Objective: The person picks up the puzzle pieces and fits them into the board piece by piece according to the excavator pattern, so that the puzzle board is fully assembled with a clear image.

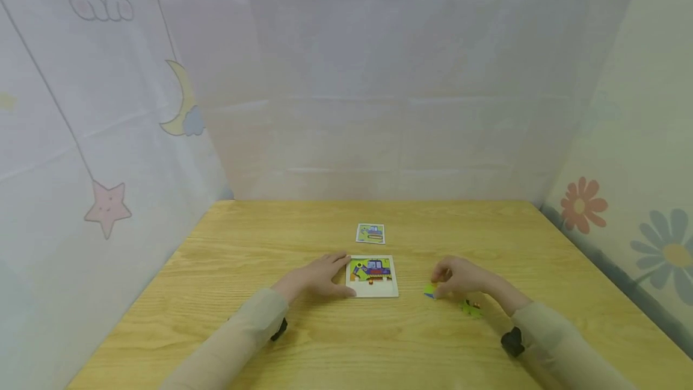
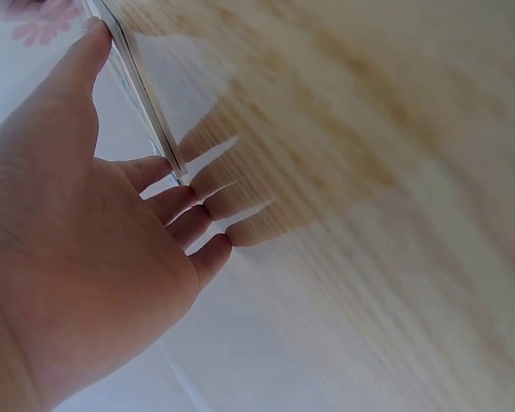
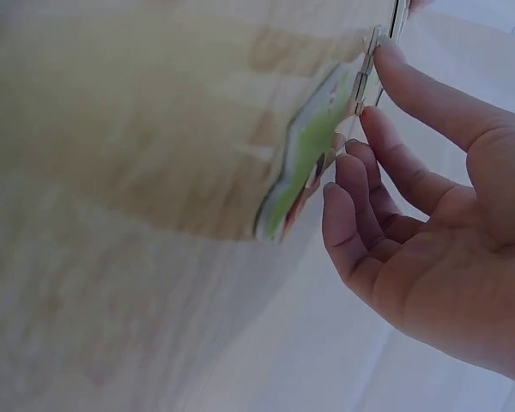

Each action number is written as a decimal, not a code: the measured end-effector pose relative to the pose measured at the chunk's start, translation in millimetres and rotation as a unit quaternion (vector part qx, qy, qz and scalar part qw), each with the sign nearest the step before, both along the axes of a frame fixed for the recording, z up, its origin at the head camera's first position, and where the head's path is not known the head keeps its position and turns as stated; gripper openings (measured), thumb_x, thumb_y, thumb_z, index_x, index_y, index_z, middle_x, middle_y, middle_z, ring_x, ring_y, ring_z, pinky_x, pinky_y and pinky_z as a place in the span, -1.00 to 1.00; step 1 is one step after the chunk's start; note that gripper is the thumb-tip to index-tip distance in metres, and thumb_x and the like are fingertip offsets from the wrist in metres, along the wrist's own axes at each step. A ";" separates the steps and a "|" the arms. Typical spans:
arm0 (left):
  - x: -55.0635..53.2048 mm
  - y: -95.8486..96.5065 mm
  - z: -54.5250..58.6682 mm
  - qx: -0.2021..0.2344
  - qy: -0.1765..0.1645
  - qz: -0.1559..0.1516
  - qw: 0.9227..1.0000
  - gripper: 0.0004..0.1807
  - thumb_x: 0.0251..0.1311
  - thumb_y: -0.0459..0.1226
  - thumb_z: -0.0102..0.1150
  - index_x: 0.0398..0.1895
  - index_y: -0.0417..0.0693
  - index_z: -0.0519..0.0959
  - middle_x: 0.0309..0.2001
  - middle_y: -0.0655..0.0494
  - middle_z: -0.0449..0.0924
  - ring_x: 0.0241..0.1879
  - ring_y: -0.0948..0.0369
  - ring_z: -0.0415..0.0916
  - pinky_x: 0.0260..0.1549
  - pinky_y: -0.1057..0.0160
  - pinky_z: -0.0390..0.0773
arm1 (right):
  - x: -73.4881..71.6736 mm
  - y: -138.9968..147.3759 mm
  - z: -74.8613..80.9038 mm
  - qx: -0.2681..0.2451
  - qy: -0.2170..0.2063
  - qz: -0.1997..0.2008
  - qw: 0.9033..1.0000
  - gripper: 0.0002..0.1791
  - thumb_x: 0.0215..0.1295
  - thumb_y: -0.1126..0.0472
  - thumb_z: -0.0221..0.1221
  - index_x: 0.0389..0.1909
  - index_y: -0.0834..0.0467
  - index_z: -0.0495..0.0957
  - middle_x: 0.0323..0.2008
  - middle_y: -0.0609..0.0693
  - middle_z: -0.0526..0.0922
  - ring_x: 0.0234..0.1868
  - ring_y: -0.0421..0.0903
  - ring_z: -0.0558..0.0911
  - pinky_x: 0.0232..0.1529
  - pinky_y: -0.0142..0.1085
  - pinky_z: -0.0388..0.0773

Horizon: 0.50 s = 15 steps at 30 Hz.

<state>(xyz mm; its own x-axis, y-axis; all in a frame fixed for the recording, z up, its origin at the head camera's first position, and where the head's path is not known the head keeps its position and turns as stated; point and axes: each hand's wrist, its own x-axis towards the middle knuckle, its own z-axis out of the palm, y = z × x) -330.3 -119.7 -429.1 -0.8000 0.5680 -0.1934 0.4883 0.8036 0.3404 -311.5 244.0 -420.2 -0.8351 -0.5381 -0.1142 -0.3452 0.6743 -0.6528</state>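
Note:
A white-framed jigsaw puzzle board point(image 1: 383, 289) lies on the table, its upper part filled with an excavator picture and its lower strip bare white. At its left side rests my left hand point(image 1: 319, 275), fingers spread, thumb at the lower left corner and fingertips by the upper left one. The left wrist view shows the thumb on the board's edge point(image 2: 142, 94). To the right of the board, my right hand point(image 1: 460, 275) pinches a green and blue puzzle piece point(image 1: 430, 289) between thumb and index finger, low over the table. Another green puzzle piece point(image 3: 309, 146) lies beside that hand.
Behind the board lies a small picture card point(image 1: 371, 233) with a similar excavator. The wooden table point(image 1: 260, 230) meets cloth walls at its back and sides. Dark straps with a small device point(image 1: 512, 342) sit at the wrists.

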 end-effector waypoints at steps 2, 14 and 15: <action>-0.1 -0.1 0.3 -0.001 -0.001 0.000 1.000 0.00 0.10 0.28 0.07 0.47 -0.04 0.00 0.48 -0.05 -0.08 0.45 -0.09 -0.10 0.38 -0.10 0.05 | 0.1 -0.2 0.6 -0.003 0.004 0.004 1.000 -0.69 0.09 0.12 0.34 -0.19 0.18 0.57 -0.16 0.04 0.59 -0.12 0.01 0.56 -0.10 -0.08 0.56; -0.5 -0.5 0.4 -0.003 0.000 0.001 1.000 0.00 0.10 0.27 0.07 0.48 -0.04 -0.01 0.49 -0.04 -0.09 0.44 -0.12 -0.10 0.37 -0.11 0.05 | 7.1 -6.3 6.2 0.023 0.008 -0.023 0.999 -0.47 -0.05 0.03 0.43 -0.16 0.25 0.47 -0.22 0.06 0.50 -0.24 -0.09 0.43 -0.24 -0.23 0.46; -0.3 -0.6 0.4 -0.002 0.000 0.001 1.000 0.00 0.10 0.27 0.07 0.48 -0.04 -0.01 0.49 -0.04 -0.09 0.44 -0.11 -0.10 0.37 -0.11 0.05 | 7.3 -6.7 6.2 0.023 0.007 -0.022 0.999 -0.47 -0.06 0.04 0.43 -0.17 0.27 0.47 -0.23 0.06 0.49 -0.26 -0.09 0.41 -0.27 -0.24 0.45</action>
<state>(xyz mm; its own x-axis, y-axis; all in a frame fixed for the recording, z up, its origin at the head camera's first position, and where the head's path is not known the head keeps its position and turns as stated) -330.7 -120.3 -428.7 -0.8012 0.5656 -0.1955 0.4869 0.8060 0.3365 -304.2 237.2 -414.0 -0.8595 -0.4954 -0.1262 -0.3232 0.7179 -0.6166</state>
